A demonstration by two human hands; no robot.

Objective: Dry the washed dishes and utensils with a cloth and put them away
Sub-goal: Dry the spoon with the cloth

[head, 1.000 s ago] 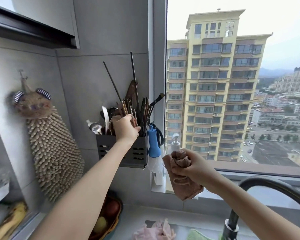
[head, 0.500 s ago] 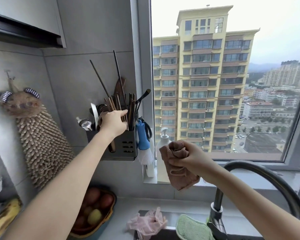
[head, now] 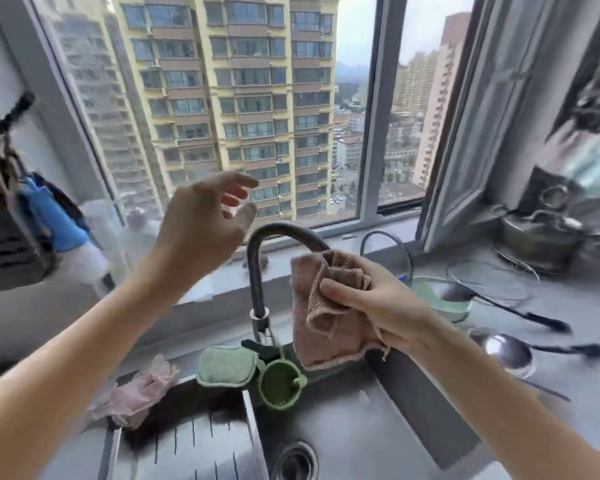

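Note:
My right hand [head: 378, 303] grips a bunched pink-brown cloth [head: 326, 327] over the sink, just right of the dark faucet [head: 260, 265]. My left hand [head: 201, 216] hovers open and empty in the air left of the faucet, fingers spread. On the counter to the right lie two metal ladles with black handles [head: 465, 294] [head: 508, 351], the upper one resting across a pale green bowl [head: 440, 299]. The dark utensil holder [head: 7, 244] hangs on the wall at the far left, partly cut off and blurred.
A steel sink [head: 343, 420] with a drain lies below. Its rim holds a green sponge [head: 226, 367], a green cup [head: 281, 384] and pink gloves [head: 136, 393]. A blue-handled brush [head: 52, 220] hangs by the holder. A glass lid [head: 489, 282] and pots [head: 551, 230] stand at the right.
My left hand has left the utensil holder and swung right, empty. The view has turned right and down, from the holder to the sink and counter. The cloth stays in my right hand.

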